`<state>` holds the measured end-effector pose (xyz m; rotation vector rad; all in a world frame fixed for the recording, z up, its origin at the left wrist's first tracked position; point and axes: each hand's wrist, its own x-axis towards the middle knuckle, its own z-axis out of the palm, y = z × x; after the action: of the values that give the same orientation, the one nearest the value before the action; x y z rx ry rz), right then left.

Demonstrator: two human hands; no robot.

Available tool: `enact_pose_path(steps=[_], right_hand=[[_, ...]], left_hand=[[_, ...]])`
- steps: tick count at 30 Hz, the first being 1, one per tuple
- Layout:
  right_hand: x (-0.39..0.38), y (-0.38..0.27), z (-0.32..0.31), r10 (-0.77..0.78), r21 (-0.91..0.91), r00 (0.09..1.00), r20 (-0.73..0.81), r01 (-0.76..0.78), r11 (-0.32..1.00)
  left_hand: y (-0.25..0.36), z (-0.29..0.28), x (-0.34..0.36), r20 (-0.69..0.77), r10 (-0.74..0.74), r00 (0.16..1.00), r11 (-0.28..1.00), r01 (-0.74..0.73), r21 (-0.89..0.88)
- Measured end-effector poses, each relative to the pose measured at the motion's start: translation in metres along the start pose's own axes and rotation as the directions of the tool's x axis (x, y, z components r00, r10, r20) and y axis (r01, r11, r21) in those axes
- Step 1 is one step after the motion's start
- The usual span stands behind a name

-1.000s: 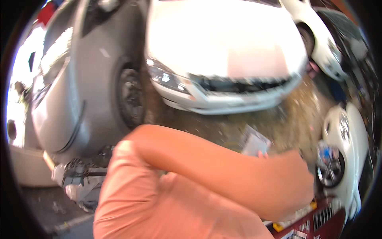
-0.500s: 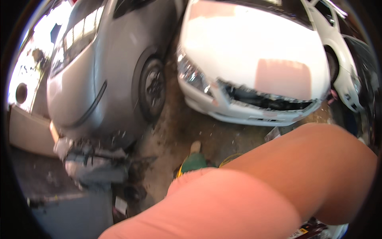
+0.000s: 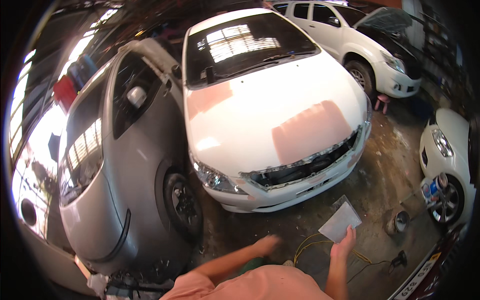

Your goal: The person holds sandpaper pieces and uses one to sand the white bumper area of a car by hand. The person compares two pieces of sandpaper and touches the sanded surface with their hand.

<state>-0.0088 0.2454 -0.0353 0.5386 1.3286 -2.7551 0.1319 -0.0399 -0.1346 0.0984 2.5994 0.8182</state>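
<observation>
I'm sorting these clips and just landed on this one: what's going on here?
A person is in front of a white car with pinkish patches on its hood. Their right hand holds a pale flat sheet, apart from the car. Their left hand is blurred, with nothing visible in it. A silver vehicle stands to the left.
</observation>
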Motion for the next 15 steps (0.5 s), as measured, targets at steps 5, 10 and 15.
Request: enact_pose_path(steps=[5,10,15], right_hand=[[0.006,-0.009,0.027,0.017,0.042,0.998,0.056,-0.020,0.999],[-0.024,0.009,0.099,0.143,0.125,0.945,0.292,-0.187,0.974],[-0.082,0.030,0.149,0.263,0.078,0.858,0.442,-0.329,0.941]], left_hand=[[-0.050,0.041,-0.101,0.334,-0.009,0.943,0.915,0.142,-0.378],[0.031,-0.069,-0.068,-0.029,0.017,0.999,0.706,-0.032,-0.707],[0.083,-0.067,-0.008,-0.317,-0.181,0.931,0.081,-0.307,-0.948]])
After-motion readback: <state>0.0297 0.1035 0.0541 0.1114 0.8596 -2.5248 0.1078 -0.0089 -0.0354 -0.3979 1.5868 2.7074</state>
